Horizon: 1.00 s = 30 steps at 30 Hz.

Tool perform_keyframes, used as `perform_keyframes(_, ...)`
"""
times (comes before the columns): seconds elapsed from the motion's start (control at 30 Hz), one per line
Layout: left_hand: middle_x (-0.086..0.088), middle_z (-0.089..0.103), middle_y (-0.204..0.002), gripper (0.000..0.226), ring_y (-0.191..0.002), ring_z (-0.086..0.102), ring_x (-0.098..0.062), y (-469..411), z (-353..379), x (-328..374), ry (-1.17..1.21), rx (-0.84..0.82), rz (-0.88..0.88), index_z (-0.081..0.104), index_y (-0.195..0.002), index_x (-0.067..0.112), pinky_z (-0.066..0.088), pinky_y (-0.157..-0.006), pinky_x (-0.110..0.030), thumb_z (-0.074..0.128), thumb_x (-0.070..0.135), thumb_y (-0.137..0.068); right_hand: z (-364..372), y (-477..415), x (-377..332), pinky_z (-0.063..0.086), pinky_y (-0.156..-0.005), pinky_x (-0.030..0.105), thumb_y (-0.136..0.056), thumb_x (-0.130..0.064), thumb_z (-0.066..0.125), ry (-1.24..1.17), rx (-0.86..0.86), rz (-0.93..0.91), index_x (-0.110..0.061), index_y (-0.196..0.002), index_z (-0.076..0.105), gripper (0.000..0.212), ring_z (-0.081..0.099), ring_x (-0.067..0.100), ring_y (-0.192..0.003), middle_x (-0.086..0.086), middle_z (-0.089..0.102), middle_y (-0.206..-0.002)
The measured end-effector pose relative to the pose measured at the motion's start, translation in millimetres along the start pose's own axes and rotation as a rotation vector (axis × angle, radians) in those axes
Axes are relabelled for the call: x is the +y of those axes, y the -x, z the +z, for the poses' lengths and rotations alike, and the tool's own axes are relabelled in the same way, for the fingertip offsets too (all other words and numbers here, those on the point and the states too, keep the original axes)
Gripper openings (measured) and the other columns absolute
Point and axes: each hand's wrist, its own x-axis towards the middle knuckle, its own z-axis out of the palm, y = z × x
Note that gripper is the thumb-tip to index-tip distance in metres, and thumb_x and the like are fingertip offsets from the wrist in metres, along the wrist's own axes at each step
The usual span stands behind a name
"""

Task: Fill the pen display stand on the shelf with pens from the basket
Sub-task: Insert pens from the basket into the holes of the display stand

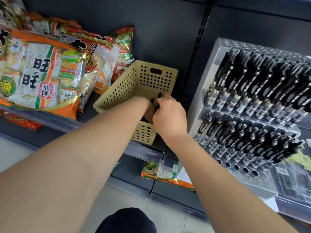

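Far left it's just snack bags (42, 73) piled on the shelf (143, 152), nothing to do with the job. Just beside them sits the basket (117, 91), the beige plastic one with holes in the walls, and both arms go down into it.

The left hand (149, 113) is deep inside and mostly blocked by the other hand, so I honestly can't tell if it's holding anything. The right hand (170, 118) is over the basket's right side with its fingers curled in, and it looks like they're pinching a few dark pens (157, 102) against the inner wall. So the pens in play are down in the basket, not on their way over yet.

On the right is the clear pen stand (217, 52). Its upper tier is packed tight with black pens (252, 78), and the lower tier is mostly packed too. The only gaps I can see are the empty holes (237, 167) along the front row at the bottom.

My read: most of the filling is done and there's roughly one row left. I can't see how many pens remain in the basket.
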Motion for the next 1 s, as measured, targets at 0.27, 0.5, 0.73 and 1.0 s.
perform_keyframes(0.27,-0.017,0.047,-0.137,0.045,-0.105,0.049,-0.024,-10,8,-13,0.221,0.04,0.004,0.041,-0.138,0.001,0.041,-0.096,-0.033,0.045,0.025,-0.1,-2,2,0,0.048,-0.085,0.03,-0.09,0.0,0.044,-0.01,-0.022,-0.001,-0.011,-0.121,0.061,0.037,0.053,0.029,-0.123,0.008,0.027,-0.156)
perform_keyframes(0.5,-0.015,0.059,-0.073,0.009,-0.057,0.054,-0.024,-11,-5,-31,0.848,0.144,0.085,0.058,-0.086,0.0,0.046,-0.052,-0.031,0.051,0.001,-0.092,-8,2,-1,0.047,-0.089,0.032,-0.091,-0.003,0.048,-0.044,-0.071,0.016,-0.01,-0.124,0.059,0.035,0.051,0.03,-0.124,0.007,0.026,-0.156)
perform_keyframes(0.73,-0.004,0.066,-0.081,0.013,-0.059,0.053,-0.013,25,-20,-52,1.285,0.363,0.302,0.06,-0.098,0.005,0.049,-0.049,-0.025,0.057,0.017,-0.096,-3,-3,0,0.045,-0.097,0.037,-0.091,-0.009,0.053,-0.016,-0.08,-0.025,-0.011,-0.135,0.049,0.044,0.039,0.03,-0.134,0.01,0.033,-0.152)
perform_keyframes(1.0,-0.003,0.066,-0.086,0.029,-0.06,0.057,-0.011,98,-22,-54,1.497,0.485,0.424,0.058,-0.112,0.005,0.051,-0.049,-0.022,0.064,0.023,-0.091,-44,7,-20,0.044,-0.092,0.033,-0.099,-0.013,0.041,-0.336,0.287,-0.143,-0.011,-0.129,0.055,0.034,0.051,0.024,-0.117,0.006,0.063,-0.121)
